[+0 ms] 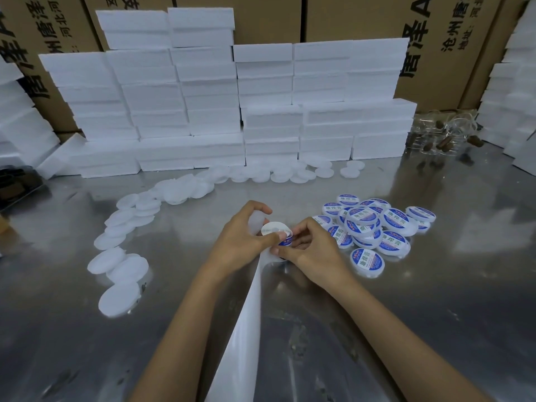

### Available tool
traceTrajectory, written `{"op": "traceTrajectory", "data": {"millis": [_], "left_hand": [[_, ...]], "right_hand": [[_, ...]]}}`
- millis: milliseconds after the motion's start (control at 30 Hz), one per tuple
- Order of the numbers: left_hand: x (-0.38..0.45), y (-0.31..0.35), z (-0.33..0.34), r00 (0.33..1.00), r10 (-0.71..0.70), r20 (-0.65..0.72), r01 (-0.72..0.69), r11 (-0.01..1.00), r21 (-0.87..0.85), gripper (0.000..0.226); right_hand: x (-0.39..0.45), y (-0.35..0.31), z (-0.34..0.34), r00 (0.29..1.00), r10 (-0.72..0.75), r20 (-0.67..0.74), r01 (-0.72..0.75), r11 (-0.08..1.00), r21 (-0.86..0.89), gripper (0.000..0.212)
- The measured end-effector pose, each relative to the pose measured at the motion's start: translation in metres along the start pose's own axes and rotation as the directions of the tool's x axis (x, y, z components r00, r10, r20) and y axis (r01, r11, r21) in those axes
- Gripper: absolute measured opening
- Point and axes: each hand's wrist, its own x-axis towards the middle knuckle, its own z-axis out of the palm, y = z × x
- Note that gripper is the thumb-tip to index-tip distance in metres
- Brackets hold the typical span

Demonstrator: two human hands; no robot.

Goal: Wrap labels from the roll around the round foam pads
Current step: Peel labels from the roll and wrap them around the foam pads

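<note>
Backing strip (246, 329) rising to both hands; label (285, 242) mid-peel.
Left hand (246, 236) gripping bare pad (256, 223), right hand (310, 245) pinching label. Labelled pile (377, 227) right; unlabelled pads (124, 268) left, many remaining.

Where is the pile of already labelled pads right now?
In the head view, the labelled pads lie heaped on the metal table, just right of the right hand.

Both hands (243, 236) (311, 248) pinching a label (285, 241) over the backing strip (249, 314).
</note>
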Motion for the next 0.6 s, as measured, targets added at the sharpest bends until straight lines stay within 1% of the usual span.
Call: {"op": "traceTrajectory", "data": {"millis": [67,200,267,433,600], "left_hand": [[0.001,-0.001,0.0,1.0,0.007,0.01,-0.007,1.0,-0.007,0.039],[0.002,-0.002,-0.002,0.999,0.041,0.015,-0.041,0.999,-0.014,0.035],[0.002,-0.003,-0.002,0.998,0.058,0.021,-0.058,0.998,-0.014,0.033],[0.003,-0.005,-0.003,0.997,0.067,0.038,-0.066,0.998,-0.018,0.033],[0.004,-0.006,-0.003,0.998,0.061,0.034,-0.061,0.998,-0.007,0.034]], "right_hand": [[0.0,0.0,-0.003,1.0,0.006,0.013,-0.006,1.0,0.0,0.037],[0.004,0.001,-0.012,0.995,0.024,0.101,-0.025,1.0,0.014,0.033],[0.005,0.002,-0.013,0.993,0.025,0.114,-0.027,1.0,0.016,0.03],[0.006,0.003,-0.014,0.998,0.032,0.057,-0.031,0.999,-0.021,0.019],[0.006,0.005,-0.014,0.999,0.038,0.017,-0.037,0.999,-0.032,0.02]]}}
